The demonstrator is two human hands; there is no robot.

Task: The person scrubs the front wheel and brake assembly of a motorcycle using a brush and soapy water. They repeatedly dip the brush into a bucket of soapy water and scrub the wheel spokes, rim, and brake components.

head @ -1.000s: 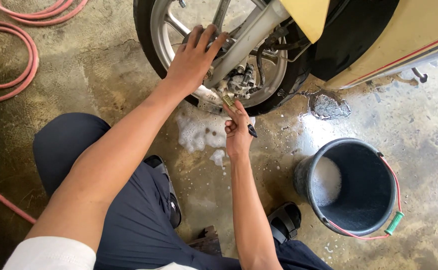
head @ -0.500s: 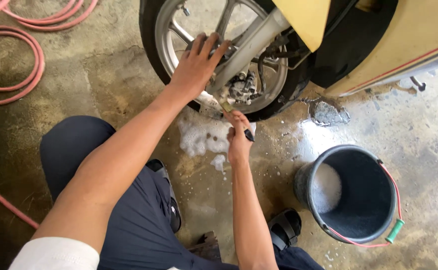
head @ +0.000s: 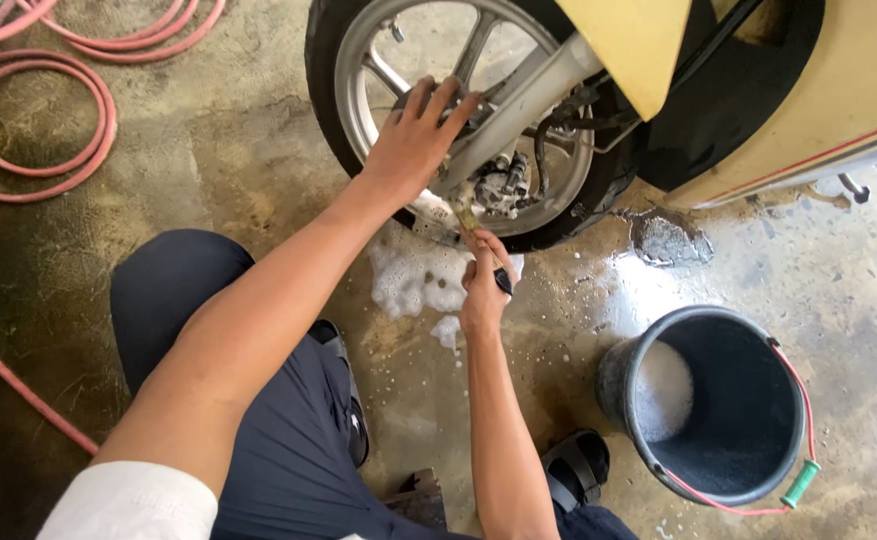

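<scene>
In the head view, the left hand (head: 414, 140) is laid flat with spread fingers on the spokes of the wheel (head: 459, 120) of a cream-coloured motorbike, grasping nothing but bracing against it. The right hand (head: 481, 290) is clenched around a small brush (head: 479, 232) with a dark handle; its bristle end is pressed against the lower rim, just beside the brake caliper (head: 504, 185). Soap foam (head: 414, 280) lies on the wet concrete floor (head: 209, 180) directly under the wheel.

A slip is judged possible: the floor is wet and soapy, and the person is crouched on sandals, so footing could be lost. The wheel could also turn under the braced left hand, and fingers could be caught between spokes and fork. Foam could be flicked up from the bristles.

By count, there are one wheel, one brush, one black bucket (head: 719, 400) holding suds, with a red bail and green grip, well apart to the right, and one pink hose (head: 39, 100) coiled in several loops at the upper left. Two hands are seen, both the person's own.
</scene>
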